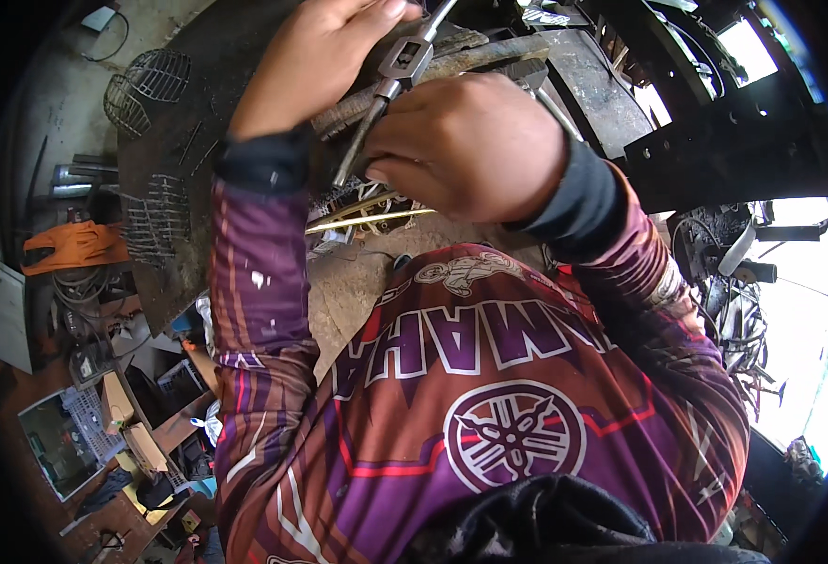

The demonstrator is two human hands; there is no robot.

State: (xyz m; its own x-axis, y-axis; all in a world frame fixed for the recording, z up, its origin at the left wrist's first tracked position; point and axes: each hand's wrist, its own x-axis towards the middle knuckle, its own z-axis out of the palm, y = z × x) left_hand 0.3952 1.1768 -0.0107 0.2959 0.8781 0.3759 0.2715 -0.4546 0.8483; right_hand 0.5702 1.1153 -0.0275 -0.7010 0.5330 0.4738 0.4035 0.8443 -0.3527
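Note:
A metal tap wrench (406, 58) slants across the top of the view, with a slotted block in its middle and a bar handle at each end. My left hand (312, 58) is at its upper end, fingers bent in beside the handle; the frame's top edge cuts off part of them. Around the lower handle, my right hand (475, 141) is closed, knuckles up, and hides whatever lies beneath it. Behind the wrench lie rough, worn bars (503, 54). Below my right hand, a thin brass-coloured rod (371, 220) runs sideways.
A dark metal tabletop (165, 150) at the left carries wire cages (155, 80) and a bundle of twisted rods (155, 221). An orange cloth (75, 246) hangs farther left. Below it are a cluttered bench and a glass-fronted panel (61, 442). Dark steel beams (733, 141) and tangled cables stand right.

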